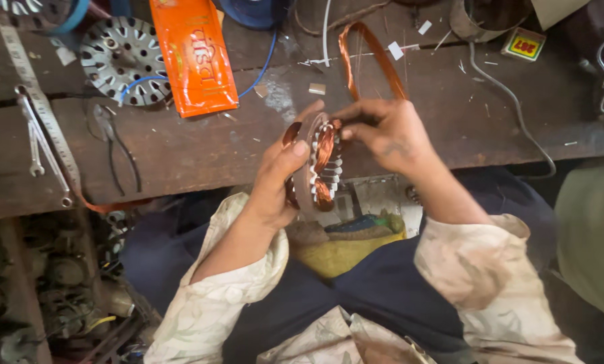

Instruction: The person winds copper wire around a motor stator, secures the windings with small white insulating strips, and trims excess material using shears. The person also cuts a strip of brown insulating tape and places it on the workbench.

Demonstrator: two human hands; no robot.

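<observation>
Pale patterned sleeves fill the bottom of the frame, and from them both forearms rise to meet at centre, where a motor stator (317,164) with copper windings and white slot insulation is held on edge above the lap, just short of the workbench (201,152) edge. Left hand (275,182) grips the stator from below and the side, thumb pressed on its near face and fingers curled round the back, which seems to steady the ring so the slots face the other hand. Right hand (386,131) comes in from the right with fingertips pinched together on the copper at the top of the stator, apparently working a winding into place; a loop of copper wire coil (373,57) rises from that spot toward the upper centre of the frame. Below the hands a yellowish cloth bundle (342,246) lies on the lap. On the bench, an orange foil pouch (194,57) lies at upper left, beside a round slotted metal rotor plate (116,57) with a blue wire. Further left lie pliers (113,145), a spanner (36,141) and a steel ruler (36,101). A grey cable (511,101) trails down the right side, and a small yellow-and-red box (523,44) sits at upper right. Nothing crowds the hands.
</observation>
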